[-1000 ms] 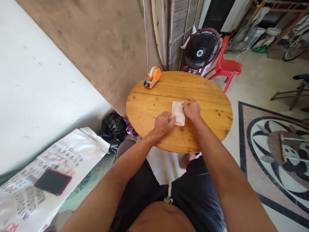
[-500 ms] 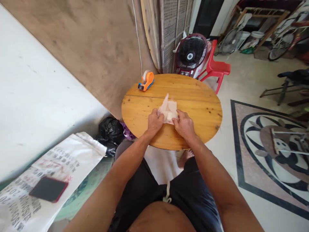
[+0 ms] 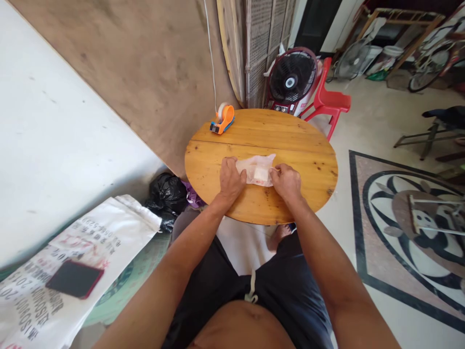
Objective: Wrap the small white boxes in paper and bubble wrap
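Note:
A pale pinkish, see-through plastic wrapper [image 3: 267,161] lies across the round wooden table [image 3: 250,208] between my hands. On or inside it is a small whitish block [image 3: 260,173]; which of the two I cannot tell. My left hand [image 3: 231,178] is closed at the wrapper's left end, its thumb against the edge. At the right end, beside the block, my right hand [image 3: 286,180] pinches the wrapper between thumb and forefinger. An orange tape dispenser [image 3: 227,115] with a roll of tape stands at the table's far left edge.
Behind the table are a dark red fan [image 3: 290,81] and a red plastic chair [image 3: 331,101]. Black bags [image 3: 167,191] lie left of the table. A phone [image 3: 75,278] rests on a printed white sack [image 3: 119,220] at lower left.
The wrapper's upright flap has come down, and the wrapper now lies flatter and stretched sideways. My right hand has shifted right, widening the gap between my hands. The view has tilted slightly.

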A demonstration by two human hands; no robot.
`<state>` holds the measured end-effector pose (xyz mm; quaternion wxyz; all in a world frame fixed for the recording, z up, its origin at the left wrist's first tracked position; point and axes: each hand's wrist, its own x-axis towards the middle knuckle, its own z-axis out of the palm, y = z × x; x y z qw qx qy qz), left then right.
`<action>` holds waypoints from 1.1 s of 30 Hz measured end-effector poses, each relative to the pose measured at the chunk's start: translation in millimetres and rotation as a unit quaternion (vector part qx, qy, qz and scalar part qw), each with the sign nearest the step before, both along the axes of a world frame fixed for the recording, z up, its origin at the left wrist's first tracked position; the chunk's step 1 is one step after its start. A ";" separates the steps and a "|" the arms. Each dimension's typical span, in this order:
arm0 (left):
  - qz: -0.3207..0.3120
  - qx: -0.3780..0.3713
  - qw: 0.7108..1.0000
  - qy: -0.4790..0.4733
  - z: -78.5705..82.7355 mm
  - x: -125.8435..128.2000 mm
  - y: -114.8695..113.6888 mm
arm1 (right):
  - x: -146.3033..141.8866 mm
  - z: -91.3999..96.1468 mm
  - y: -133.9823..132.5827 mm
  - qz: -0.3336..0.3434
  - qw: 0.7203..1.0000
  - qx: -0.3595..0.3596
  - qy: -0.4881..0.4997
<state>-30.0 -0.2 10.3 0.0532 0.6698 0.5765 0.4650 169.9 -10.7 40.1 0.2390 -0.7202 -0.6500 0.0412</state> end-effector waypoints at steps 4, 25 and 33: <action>-0.007 0.030 0.999 0.036 3.8 0.7 -3.7 | 3.9 5.2 10.9 -0.027 0.997 -0.070 -0.007; -0.286 0.048 0.938 0.189 23.2 15.7 -7.2 | 13.0 1.7 12.4 0.008 0.996 -0.073 -0.043; -0.310 -0.053 0.940 0.130 13.6 13.9 31.8 | 31.1 11.8 -0.6 -0.036 0.988 -0.141 -0.052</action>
